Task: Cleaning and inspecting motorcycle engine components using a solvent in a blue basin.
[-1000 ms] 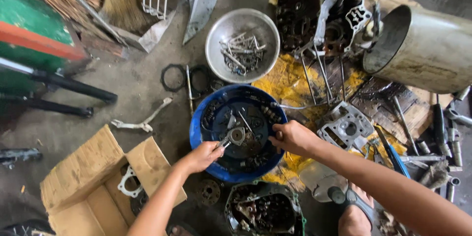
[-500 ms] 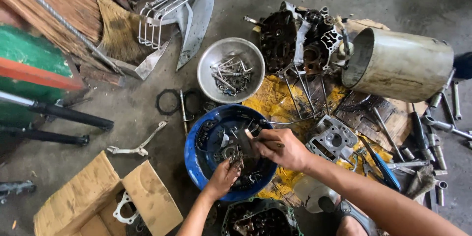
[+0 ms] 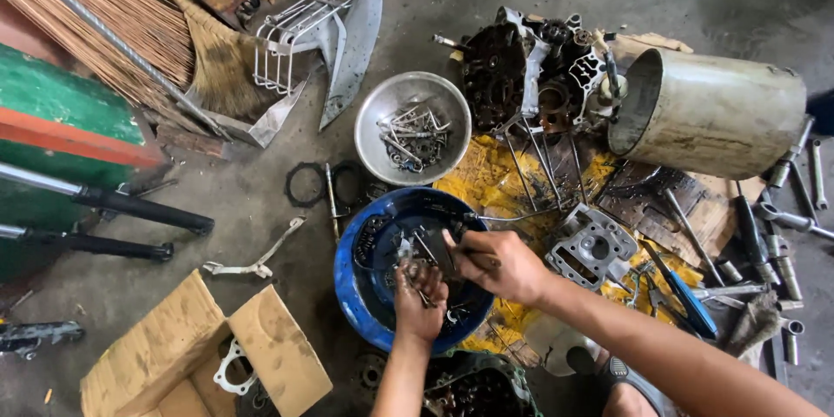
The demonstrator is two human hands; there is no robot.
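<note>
Both my hands work inside a blue basin (image 3: 354, 294) filled with dark liquid and greasy metal parts. My left hand (image 3: 419, 304) is closed around a small metal part held over the basin's middle. My right hand (image 3: 499, 266) grips a brush handle whose dark head (image 3: 434, 248) presses against that part. The two hands touch each other above the basin.
A metal bowl (image 3: 382, 113) of bolts sits behind the basin. An engine case (image 3: 512, 69), a steel drum (image 3: 721, 113) on its side and a cylinder block (image 3: 591, 248) lie to the right. A cardboard box (image 3: 174, 356) is at front left, brooms (image 3: 130, 26) at back left.
My hands have come together over the basin's middle; the left one closed on a small part and the right one brought the brush onto it. The camera moved closer.
</note>
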